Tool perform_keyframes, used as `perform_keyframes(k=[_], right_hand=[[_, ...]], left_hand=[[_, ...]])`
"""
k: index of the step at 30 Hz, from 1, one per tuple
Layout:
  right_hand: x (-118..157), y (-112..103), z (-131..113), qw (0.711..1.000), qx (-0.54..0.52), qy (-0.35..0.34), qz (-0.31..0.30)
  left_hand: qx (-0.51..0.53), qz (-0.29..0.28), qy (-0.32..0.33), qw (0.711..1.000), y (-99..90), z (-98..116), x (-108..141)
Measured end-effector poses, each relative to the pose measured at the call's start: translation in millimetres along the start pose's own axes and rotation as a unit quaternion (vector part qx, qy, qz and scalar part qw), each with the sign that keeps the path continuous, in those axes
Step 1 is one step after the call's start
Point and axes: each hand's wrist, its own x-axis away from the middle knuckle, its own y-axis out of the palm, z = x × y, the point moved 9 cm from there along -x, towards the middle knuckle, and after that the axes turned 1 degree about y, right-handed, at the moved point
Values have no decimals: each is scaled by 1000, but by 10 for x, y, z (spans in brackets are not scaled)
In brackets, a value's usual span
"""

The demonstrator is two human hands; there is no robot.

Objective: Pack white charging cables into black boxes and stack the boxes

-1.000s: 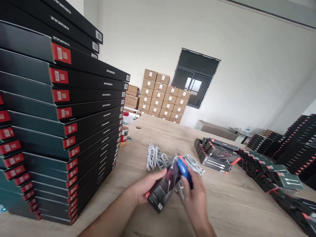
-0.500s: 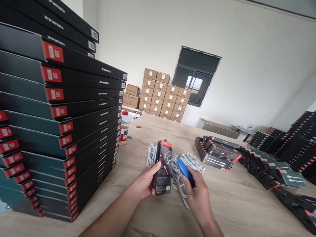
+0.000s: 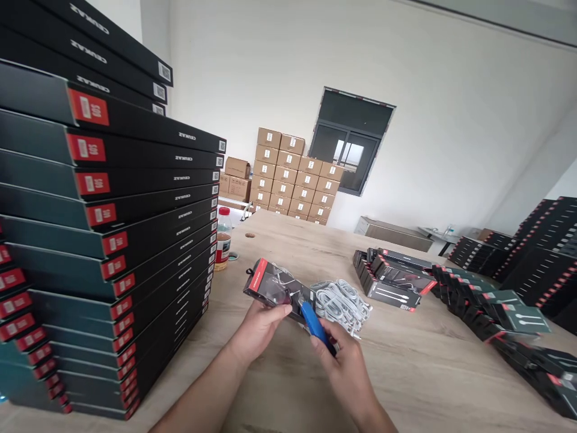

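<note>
My left hand [image 3: 264,322] grips a small black and red cable box [image 3: 274,288], which is tilted with its hang tab toward the upper left. In my right hand [image 3: 345,355] is a blue utility knife [image 3: 317,325], its tip at the lower right end of the box. Whether the blade cuts into the box is too small to tell. Behind the knife lies a pile of coiled grey-white cables [image 3: 342,304] on the wooden table [image 3: 288,385]; part of the cables is hidden behind the box.
Tall stacks of flat black boxes [image 3: 148,204] stand close on the left. A red-capped bottle [image 3: 223,240] is beside them. Small packaged boxes [image 3: 392,282] sit at the right, with rows of more boxes [image 3: 491,307] beyond. Brown cartons [image 3: 283,174] are stacked by the far wall.
My left hand has tipped the box from upright to leaning left. The knife has moved left and down, and its tip is now at the box's end.
</note>
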Motion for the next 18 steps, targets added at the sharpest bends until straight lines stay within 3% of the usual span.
perform_keyframes(k=[5,12,15,18], right_hand=[[19,44,-82,999,-43,2,-31],[20,140,-102,994,-96,52,-3],[-71,-29,128,986,-104,107,80],[-130,-479,428,966,-88,130,207]], left_hand=[[-96,-6,23,995,-44,-2,2],[-192,-6,-8,981,83,30,89],[-206,-28,-36,978,248,24,185],[-199,-59,-49,977,363,-18,261]])
